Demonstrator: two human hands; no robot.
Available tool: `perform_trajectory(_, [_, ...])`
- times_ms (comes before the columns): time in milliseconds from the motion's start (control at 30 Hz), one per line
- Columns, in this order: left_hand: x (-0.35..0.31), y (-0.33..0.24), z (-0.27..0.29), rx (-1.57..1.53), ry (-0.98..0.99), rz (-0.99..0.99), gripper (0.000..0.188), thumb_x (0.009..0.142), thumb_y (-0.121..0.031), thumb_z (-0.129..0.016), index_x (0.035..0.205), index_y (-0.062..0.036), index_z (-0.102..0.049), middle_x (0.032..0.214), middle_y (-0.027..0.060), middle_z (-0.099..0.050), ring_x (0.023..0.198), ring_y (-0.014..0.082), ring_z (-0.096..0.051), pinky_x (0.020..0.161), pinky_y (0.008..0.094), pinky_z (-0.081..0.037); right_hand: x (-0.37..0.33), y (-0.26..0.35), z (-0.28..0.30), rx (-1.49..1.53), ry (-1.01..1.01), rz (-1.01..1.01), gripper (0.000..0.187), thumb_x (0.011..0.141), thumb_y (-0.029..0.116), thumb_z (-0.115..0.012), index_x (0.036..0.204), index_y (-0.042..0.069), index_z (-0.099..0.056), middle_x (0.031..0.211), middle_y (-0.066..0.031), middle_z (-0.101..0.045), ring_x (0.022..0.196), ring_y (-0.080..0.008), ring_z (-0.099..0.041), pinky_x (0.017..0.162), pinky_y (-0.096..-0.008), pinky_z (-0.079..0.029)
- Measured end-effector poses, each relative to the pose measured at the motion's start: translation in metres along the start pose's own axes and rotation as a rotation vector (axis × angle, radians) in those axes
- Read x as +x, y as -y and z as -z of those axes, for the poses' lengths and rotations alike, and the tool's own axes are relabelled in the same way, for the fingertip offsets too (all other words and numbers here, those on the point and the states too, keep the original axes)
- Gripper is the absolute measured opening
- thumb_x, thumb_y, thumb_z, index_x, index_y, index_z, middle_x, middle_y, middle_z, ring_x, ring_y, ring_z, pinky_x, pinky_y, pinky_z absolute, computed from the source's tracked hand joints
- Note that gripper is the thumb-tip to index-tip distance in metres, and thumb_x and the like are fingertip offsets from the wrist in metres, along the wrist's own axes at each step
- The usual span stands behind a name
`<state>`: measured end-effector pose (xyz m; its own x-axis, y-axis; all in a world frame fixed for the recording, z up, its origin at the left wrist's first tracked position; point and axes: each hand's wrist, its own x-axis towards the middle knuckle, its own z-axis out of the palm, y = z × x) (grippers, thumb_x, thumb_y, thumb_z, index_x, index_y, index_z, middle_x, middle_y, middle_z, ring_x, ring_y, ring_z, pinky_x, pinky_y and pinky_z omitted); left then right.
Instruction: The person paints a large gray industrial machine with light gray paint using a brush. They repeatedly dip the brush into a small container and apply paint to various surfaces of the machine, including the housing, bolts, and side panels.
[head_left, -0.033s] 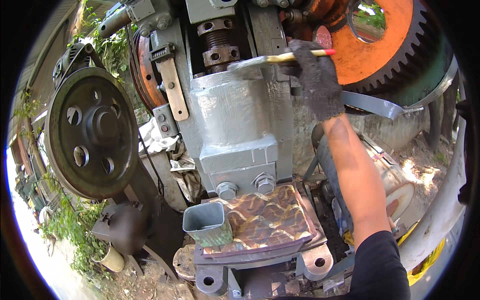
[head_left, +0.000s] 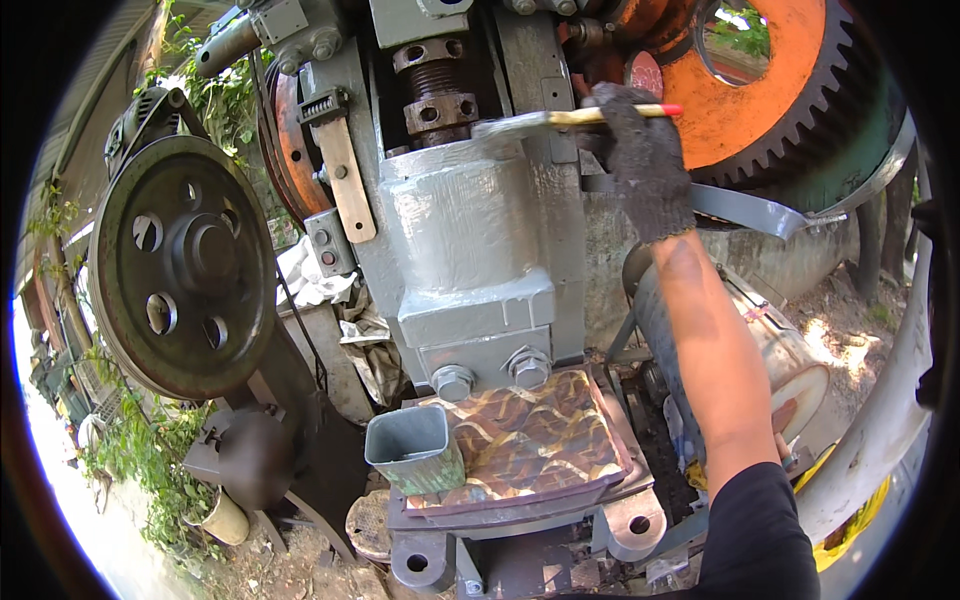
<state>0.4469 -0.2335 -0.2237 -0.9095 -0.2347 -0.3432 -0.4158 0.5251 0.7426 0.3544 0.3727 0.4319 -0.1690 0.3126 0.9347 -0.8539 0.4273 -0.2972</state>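
Observation:
My right hand (head_left: 645, 165), in a dark work glove, is closed around the yellow, red-tipped handle of a paintbrush (head_left: 578, 117). The brush lies nearly level, its grey-coated bristles pointing left at the top edge of a grey machine block (head_left: 465, 220). Wet-looking grey paint shines on the block, with drips near its lower ledge. Below it, a square paint container (head_left: 415, 450), grey inside and green-streaked outside, stands on a brown patterned sheet (head_left: 540, 430) over the machine's base. My left hand is out of view.
A toothed orange gear wheel (head_left: 735, 90) stands behind my right hand, with a grey curved bar (head_left: 745, 208) below it. A dark pulley wheel (head_left: 185, 265) is at the left. The threaded screw (head_left: 437, 90) rises above the block. A metal cylinder (head_left: 770, 350) lies at the right.
My right hand and the paintbrush have shifted slightly to the right along the block's top edge. The container and machine stay where they were.

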Motion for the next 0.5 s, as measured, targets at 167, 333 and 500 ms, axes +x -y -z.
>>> perform_trajectory(167, [0.006,-0.007,0.003,-0.032,-0.065,-0.047,0.057,0.095,-0.040,-0.068,0.130,0.0048,-0.068,0.131,0.0237,-0.070,0.125,0.0386,-0.064,0.107,0.0443,-0.049,0.003,0.004,0.032,-0.164,-0.280,-0.052,0.032,0.102,0.026,-0.071,0.121,0.001,-0.066,0.103,-0.0112,-0.072,0.085,-0.0187,-0.073,0.075,-0.0299,-0.062])
perform_trajectory(333, [0.018,-0.006,-0.004,0.007,-0.057,-0.081,0.048,0.093,-0.038,-0.068,0.119,0.0024,-0.073,0.119,0.0214,-0.075,0.112,0.0354,-0.068,0.097,0.0449,-0.051,-0.020,0.049,-0.022,-0.023,-0.079,0.172,0.033,0.098,0.029,-0.076,0.116,0.003,-0.070,0.094,-0.0086,-0.074,0.078,-0.0156,-0.073,0.068,-0.0280,-0.060])
perform_trajectory(500, [0.035,0.002,-0.021,0.012,-0.006,-0.143,0.041,0.093,-0.036,-0.065,0.111,-0.0008,-0.075,0.111,0.0189,-0.077,0.106,0.0327,-0.070,0.091,0.0446,-0.051,-0.023,0.058,-0.108,0.029,0.085,0.276,0.030,0.093,0.029,-0.082,0.107,0.003,-0.075,0.086,-0.0059,-0.075,0.075,-0.0132,-0.072,0.064,-0.0281,-0.058])
